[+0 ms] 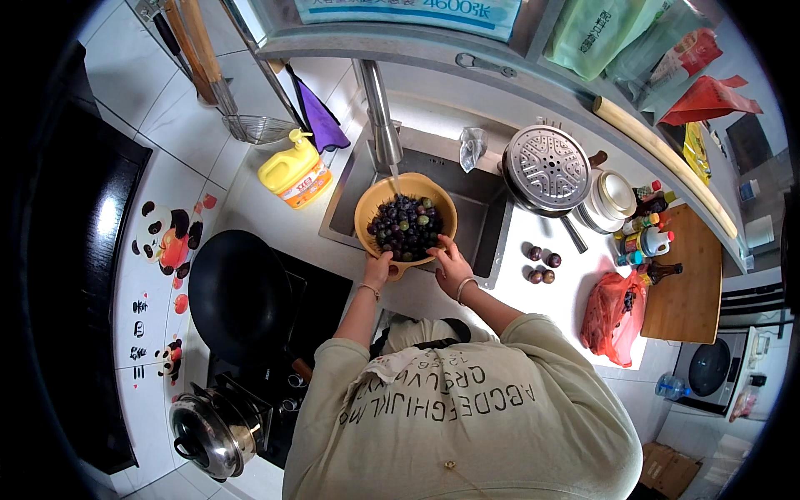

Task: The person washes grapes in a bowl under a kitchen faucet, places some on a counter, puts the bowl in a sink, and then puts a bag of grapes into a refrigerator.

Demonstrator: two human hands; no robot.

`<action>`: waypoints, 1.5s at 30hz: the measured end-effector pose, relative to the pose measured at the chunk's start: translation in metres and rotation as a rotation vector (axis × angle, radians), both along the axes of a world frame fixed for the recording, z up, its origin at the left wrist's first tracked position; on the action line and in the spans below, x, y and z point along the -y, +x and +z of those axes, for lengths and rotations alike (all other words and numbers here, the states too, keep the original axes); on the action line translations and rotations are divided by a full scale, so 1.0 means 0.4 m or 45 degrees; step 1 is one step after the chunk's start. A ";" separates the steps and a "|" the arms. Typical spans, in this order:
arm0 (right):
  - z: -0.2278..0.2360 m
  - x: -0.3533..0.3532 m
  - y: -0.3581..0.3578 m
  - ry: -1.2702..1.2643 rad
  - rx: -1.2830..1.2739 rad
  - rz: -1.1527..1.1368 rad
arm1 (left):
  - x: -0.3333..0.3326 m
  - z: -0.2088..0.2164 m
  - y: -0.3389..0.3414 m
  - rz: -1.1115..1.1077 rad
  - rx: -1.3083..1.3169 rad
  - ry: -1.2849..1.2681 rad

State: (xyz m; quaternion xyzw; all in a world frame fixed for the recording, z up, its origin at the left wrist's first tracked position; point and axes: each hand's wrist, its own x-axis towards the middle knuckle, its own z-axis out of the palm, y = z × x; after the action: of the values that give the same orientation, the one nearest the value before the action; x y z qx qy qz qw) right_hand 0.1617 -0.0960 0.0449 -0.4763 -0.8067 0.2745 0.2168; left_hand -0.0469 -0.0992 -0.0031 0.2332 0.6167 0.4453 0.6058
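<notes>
A yellow plastic basin [448, 208] sits in the steel sink [493, 229], filled with dark purple grapes [404, 223], a few of them greenish. Above its far side, the faucet [382, 125] lets a thin stream of water fall into it. My left hand [378, 268] grips the near-left rim, thumb over the edge and the other fingers mostly hidden. At the near-right rim, my right hand [452, 262] reaches over with its fingers apart, the tips by the grapes; whether they touch the fruit I cannot tell.
Left of the sink stands a yellow pump bottle [296, 172]. A black wok [237, 296] and a lidded steel pot [208, 433] are at the stove. On the right are a pan with a perforated steel plate [549, 167], several round dark fruits [542, 265] and a red plastic bag [612, 317].
</notes>
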 end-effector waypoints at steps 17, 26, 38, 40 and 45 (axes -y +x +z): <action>-0.001 -0.001 -0.001 -0.015 -0.035 0.007 | 0.000 -0.010 -0.006 -0.011 0.097 -0.037; 0.000 -0.002 -0.001 -0.024 -0.023 -0.005 | -0.005 -0.021 -0.005 0.007 0.052 0.005; -0.004 -0.005 0.002 -0.049 -0.017 -0.005 | -0.008 -0.002 -0.007 -0.028 0.117 -0.031; -0.005 -0.005 0.001 -0.037 -0.022 -0.003 | -0.006 0.009 0.001 0.034 0.092 -0.014; -0.001 -0.006 0.002 -0.035 -0.027 0.000 | -0.004 0.039 0.009 0.049 0.069 -0.034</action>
State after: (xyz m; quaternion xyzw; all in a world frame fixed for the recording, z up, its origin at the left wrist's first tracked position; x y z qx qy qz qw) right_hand 0.1623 -0.0936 0.0446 -0.4764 -0.8005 0.2904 0.2189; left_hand -0.0434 -0.0976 0.0124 0.2009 0.6105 0.4547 0.6166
